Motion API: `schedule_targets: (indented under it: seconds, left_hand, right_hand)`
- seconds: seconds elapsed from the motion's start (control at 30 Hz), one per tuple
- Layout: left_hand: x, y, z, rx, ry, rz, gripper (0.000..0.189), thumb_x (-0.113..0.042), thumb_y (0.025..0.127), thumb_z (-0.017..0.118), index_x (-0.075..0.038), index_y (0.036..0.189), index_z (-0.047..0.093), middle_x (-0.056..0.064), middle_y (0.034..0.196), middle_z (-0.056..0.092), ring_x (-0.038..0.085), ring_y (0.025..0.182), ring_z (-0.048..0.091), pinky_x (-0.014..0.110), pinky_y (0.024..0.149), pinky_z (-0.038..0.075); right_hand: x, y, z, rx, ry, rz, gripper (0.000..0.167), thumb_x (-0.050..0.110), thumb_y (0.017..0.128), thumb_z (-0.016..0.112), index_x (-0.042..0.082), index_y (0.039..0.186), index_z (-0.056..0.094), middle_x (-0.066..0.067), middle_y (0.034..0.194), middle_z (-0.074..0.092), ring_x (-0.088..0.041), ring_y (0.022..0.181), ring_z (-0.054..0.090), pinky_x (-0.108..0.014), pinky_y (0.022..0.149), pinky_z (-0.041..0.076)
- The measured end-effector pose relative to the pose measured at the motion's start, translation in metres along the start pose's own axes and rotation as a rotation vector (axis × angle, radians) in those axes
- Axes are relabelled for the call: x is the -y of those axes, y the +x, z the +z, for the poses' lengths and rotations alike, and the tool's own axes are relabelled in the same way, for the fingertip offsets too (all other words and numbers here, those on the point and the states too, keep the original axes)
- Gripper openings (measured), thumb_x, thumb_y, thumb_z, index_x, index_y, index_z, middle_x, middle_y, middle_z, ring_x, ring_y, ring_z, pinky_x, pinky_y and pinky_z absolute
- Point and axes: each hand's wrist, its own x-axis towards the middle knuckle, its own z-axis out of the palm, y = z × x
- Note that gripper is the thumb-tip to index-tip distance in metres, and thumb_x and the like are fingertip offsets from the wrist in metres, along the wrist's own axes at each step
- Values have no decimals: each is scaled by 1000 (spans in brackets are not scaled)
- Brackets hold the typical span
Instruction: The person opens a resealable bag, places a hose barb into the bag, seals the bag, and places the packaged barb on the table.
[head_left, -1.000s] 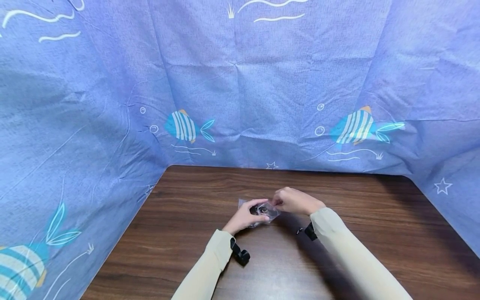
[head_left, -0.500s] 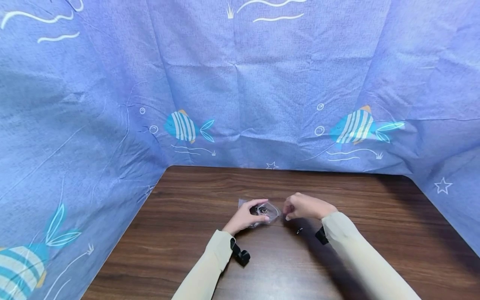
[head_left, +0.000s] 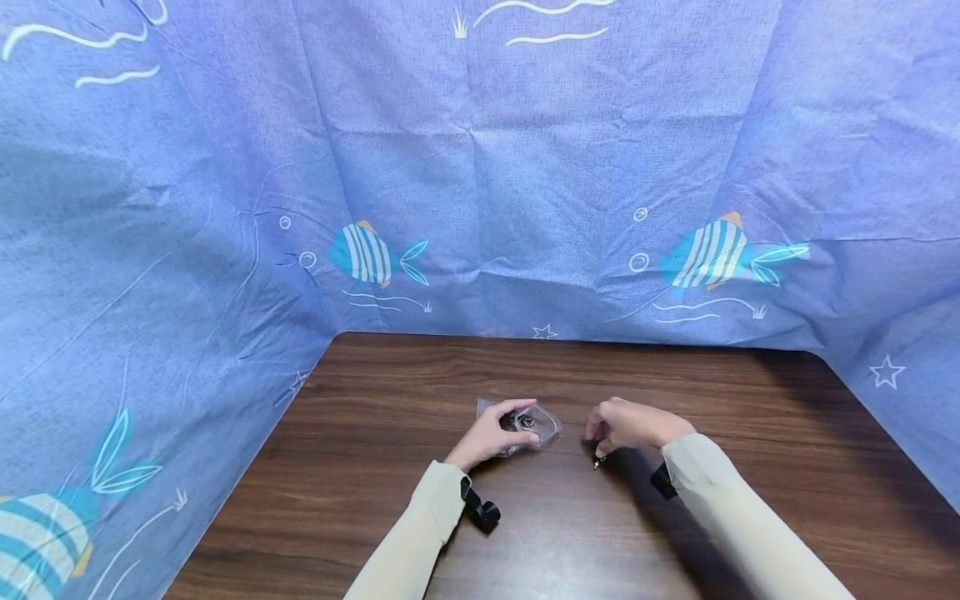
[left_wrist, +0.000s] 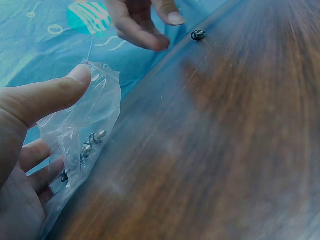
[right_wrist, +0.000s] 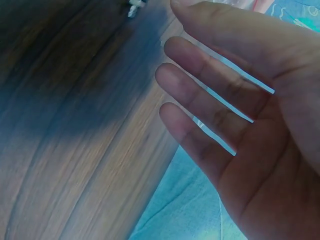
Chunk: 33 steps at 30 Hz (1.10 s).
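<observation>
My left hand (head_left: 486, 435) holds a clear plastic bag (left_wrist: 105, 105), thumb at its upper edge and fingers behind it. Several small metal screw-like parts with dark rings (left_wrist: 92, 143) lie inside the bag. One loose metal part of the same look (left_wrist: 198, 35) lies on the table, to the right of the bag. Just over that part hovers my right hand (head_left: 633, 423), its fingers loosely extended. In the right wrist view its fingers (right_wrist: 182, 82) are spread with nothing between them, and the loose part (right_wrist: 134, 9) shows at the top edge.
A dark wood-grain table (head_left: 375, 500) carries everything. Blue cloth with printed fish (head_left: 525, 183) hangs behind the table and along its sides. A black strap with a camera mount (head_left: 480, 506) sits on the left wrist, and another (head_left: 663, 481) on the right.
My right hand has moved away from the bag's mouth, right and toward me, to the loose metal part. The left hand and the bag stay in place.
</observation>
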Motion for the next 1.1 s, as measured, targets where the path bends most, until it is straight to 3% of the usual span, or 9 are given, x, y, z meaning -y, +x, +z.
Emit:
schedule_targets:
  seconds: [0.27,0.6,1.1]
  left_hand:
    - [32,11,6,-4,20,-18,59,-25,80,79,-18,134,57,-1,134,59,15,123,52,33,106,37]
    - [33,11,4,5,18,-25,60,-27,80,79,-18,135,57,-2,133,59,14,123,51,34,107,36]
    - [36,13,3,7,2,-7,60,-27,80,79,-17,135,57,-1,133,60,16,124,52,35,107,37]
  right_hand:
    - [-6,-6,5,21,21,6,18,10,72,82,10,87,72,6,81,68,-1,72,57,-19,64,48]
    - [-7,-8,11,23,48,4,12,5,74,79,12,80,70,7,78,62,2,66,52,-18,58,47]
    - [-9,-6,12,-3,-5,-49,11,2,76,76,12,76,69,9,77,63,3,65,50,-18,59,46]
